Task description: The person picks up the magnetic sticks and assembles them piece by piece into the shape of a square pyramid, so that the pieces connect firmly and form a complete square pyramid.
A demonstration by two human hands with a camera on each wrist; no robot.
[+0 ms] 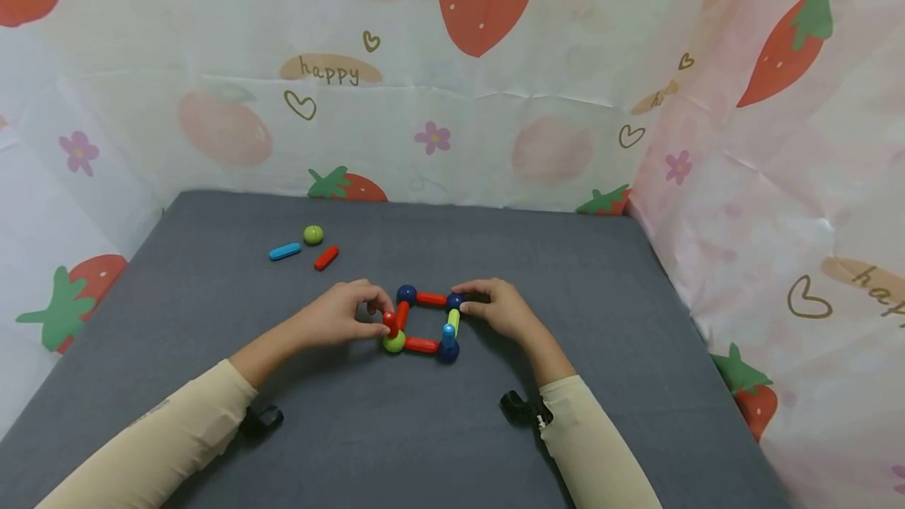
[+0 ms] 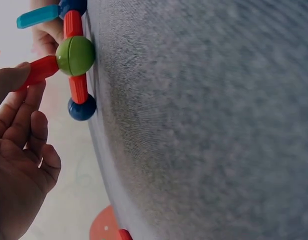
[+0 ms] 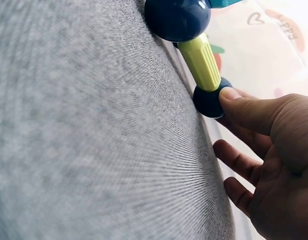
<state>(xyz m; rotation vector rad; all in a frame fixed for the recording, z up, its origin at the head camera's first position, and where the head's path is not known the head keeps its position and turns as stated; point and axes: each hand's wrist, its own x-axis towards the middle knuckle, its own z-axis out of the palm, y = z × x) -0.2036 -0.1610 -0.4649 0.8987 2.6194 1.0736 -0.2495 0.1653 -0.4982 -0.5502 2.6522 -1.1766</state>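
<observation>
I see the left hand [image 1: 348, 313] pinching an upright red rod [image 1: 392, 322] on the square frame [image 1: 421, 345] mid-bench [image 1: 396, 446], the right hand [image 1: 500, 309] pinching its far-right navy ball [image 1: 454, 302]. Only the head view shows the loose blue rod [image 1: 285, 251], toward the bench's far-left corner.

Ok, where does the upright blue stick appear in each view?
Head: blue stick, centred across, in the lower half.
Left wrist: blue stick, top left, pointing left.
Right wrist: blue stick, top edge, right of centre, partly cut off.
Shared landmark: the dark blue ball it joins, in all three.
</observation>
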